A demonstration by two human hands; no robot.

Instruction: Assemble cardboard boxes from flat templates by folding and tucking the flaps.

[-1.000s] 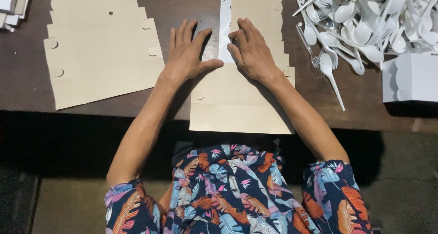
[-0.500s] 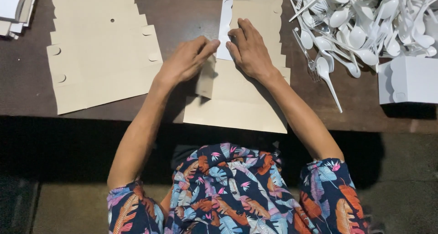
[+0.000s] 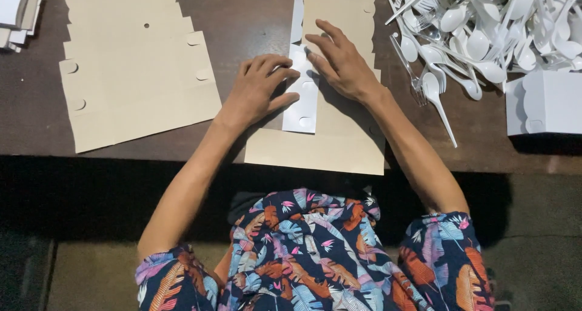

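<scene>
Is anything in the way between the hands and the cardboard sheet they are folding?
No. The left hand and the right hand already press straight on the cardboard sheet, at its folded-up white flap. The pile of white plastic spoons lies off to the side.

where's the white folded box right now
In the head view, the white folded box sits at the far right edge of the dark table, just below the pile of white plastic spoons, well clear of the right hand.

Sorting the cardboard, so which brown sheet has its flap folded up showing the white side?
The brown sheet under both hands; its white flap is raised. The left stack lies flat.
</scene>
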